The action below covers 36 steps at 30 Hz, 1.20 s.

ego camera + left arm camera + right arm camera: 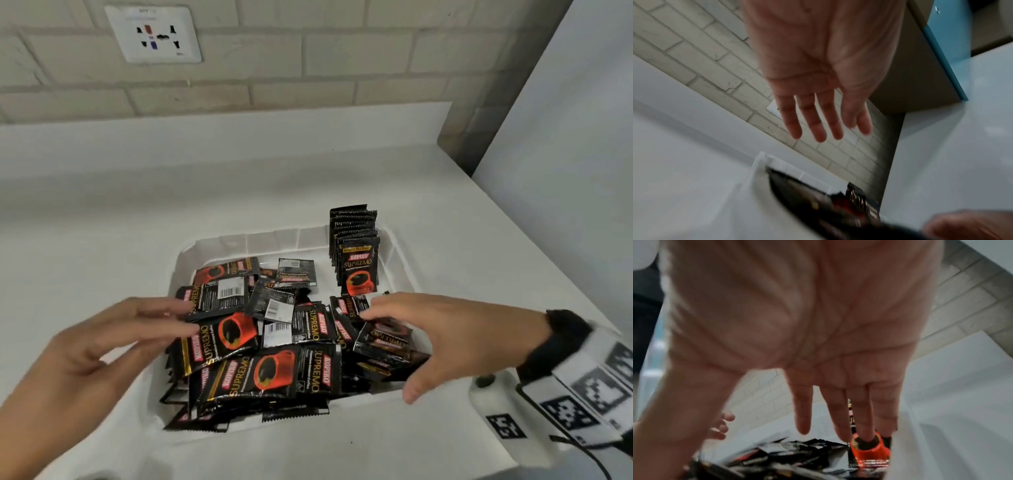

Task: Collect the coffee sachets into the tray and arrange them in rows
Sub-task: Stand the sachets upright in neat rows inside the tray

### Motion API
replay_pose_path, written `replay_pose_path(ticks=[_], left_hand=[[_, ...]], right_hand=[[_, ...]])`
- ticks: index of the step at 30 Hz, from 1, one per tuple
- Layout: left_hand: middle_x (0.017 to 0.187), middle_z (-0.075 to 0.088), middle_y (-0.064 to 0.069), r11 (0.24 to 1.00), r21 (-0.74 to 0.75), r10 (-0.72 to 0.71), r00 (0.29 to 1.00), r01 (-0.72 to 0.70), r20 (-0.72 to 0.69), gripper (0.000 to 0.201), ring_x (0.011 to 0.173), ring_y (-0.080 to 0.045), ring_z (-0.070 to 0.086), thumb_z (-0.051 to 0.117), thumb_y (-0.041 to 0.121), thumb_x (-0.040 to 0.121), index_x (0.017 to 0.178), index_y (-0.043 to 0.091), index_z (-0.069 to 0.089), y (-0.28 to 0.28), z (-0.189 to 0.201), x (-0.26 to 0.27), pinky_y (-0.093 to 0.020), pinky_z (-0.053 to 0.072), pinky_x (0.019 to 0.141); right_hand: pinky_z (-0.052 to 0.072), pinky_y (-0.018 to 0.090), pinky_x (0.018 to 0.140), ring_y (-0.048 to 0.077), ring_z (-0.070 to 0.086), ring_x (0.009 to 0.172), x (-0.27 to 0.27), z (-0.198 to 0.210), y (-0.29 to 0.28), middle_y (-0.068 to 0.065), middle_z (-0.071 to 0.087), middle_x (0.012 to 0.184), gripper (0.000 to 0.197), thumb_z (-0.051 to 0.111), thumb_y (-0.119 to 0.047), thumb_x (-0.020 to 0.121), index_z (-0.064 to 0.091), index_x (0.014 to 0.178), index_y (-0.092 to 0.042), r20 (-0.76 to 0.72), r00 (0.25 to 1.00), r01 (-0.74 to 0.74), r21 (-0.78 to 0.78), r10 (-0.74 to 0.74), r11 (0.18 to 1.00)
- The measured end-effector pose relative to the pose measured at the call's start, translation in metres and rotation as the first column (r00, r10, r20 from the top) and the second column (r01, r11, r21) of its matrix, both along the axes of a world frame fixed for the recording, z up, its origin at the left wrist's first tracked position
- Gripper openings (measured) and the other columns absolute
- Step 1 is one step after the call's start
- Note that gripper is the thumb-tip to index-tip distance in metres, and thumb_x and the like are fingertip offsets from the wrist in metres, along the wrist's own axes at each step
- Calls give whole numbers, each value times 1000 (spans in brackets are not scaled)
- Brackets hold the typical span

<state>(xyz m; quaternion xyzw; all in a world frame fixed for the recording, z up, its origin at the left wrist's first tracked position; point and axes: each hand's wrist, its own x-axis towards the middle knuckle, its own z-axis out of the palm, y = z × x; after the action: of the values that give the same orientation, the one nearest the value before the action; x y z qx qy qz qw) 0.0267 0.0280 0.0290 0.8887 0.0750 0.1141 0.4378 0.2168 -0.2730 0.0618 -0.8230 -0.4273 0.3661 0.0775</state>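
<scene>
A white counter (pixel 342 178) carries a white tray (pixel 239 241) near its front edge. At the tray's left edge the left hand (pixel 102 346) reaches in, fingers straight and spread, holding nothing; its fingertips (pixel 186 330) seem to touch the loose heap of coffee sachets (pixel 260 346) filling the tray's front and middle, though blur makes contact uncertain. In the tray's far right corner, a row of upright sachets (pixel 356 253) stands on edge. At the tray's right edge the right hand (pixel 442 329) hovers over the heap, fingers wide apart, empty.
</scene>
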Motion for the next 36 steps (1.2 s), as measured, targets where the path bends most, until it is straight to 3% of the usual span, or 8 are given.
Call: replay_pose_path(ticks=[6, 8, 10, 12, 19, 28, 32, 36], left_hand=[[127, 48, 34, 993, -58, -103, 994, 101, -31, 57, 123, 14, 37, 63, 81, 50, 102, 55, 64, -38, -21, -2, 2, 41, 82], [136, 36, 36, 980, 89, -174, 983, 179, -60, 68, 130, 11, 28, 62, 81, 52, 116, 60, 52, -40, -26, -4, -17, 38, 99], [143, 26, 35, 962, 180, -190, 977, 204, -93, 76, 133, 8, 21, 60, 83, 54, 125, 63, 40, -40, -30, -4, -40, 29, 101], [147, 20, 32, 950, 257, -155, 982, 179, -110, 80, 136, 7, 15, 56, 84, 57, 131, 61, 33, -39, -36, -4, -49, 30, 96], [146, 16, 37, 953, 284, -84, 993, 103, -79, 77, 134, 16, 9, 47, 87, 62, 132, 63, 27, -43, -42, -3, -44, 27, 95], [146, 22, 34, 937, 332, -96, 994, 105, -45, 75, 134, 14, 14, 47, 84, 66, 134, 56, 32, -40, -47, -2, -48, 32, 94], [146, 27, 31, 942, 321, -98, 995, 98, -14, 72, 134, 13, 18, 48, 82, 67, 132, 55, 35, -39, -48, -2, -50, 32, 94], [145, 29, 23, 950, 303, -87, 996, 81, 6, 71, 132, 14, 20, 49, 83, 66, 131, 56, 37, -39, -50, -2, -55, 35, 93]], right_hand=[[5, 24, 115, 8, -3, 142, 8, -12, 16, -10, -7, 155, 116, 75, -54, 65, -6, 146, -35, 41, 988, -139, -195, 150, 971], [8, 33, 117, 15, 1, 142, 10, -19, 23, -5, -4, 155, 118, 74, -58, 63, -6, 146, -34, 52, 979, -178, -241, 196, 954], [16, 38, 116, 16, 11, 140, 11, -23, 28, -6, 7, 154, 120, 75, -62, 58, -2, 146, -36, 46, 973, -209, -237, 226, 949], [24, 38, 114, 15, 20, 136, 12, -24, 30, -7, 16, 150, 119, 76, -63, 54, 1, 144, -39, 44, 975, -203, -221, 217, 954], [37, 34, 105, 13, 33, 126, 13, -26, 29, -9, 23, 138, 117, 76, -60, 57, 2, 145, -39, 28, 976, -201, -245, 214, 949], [41, 27, 99, 8, 41, 114, 16, -15, 32, -7, 36, 129, 77, 74, -46, 70, 38, 136, -30, -75, 977, -208, -180, 198, 961], [41, 13, 83, 7, 47, 106, 19, -14, 34, -8, 49, 118, 62, 70, -40, 78, 45, 133, -26, -71, 982, -182, -137, 173, 974], [51, 26, 76, 16, 56, 96, 12, -17, 35, 0, 57, 108, 40, 66, -24, 80, 51, 118, -23, 15, 978, -201, -154, 206, 967]])
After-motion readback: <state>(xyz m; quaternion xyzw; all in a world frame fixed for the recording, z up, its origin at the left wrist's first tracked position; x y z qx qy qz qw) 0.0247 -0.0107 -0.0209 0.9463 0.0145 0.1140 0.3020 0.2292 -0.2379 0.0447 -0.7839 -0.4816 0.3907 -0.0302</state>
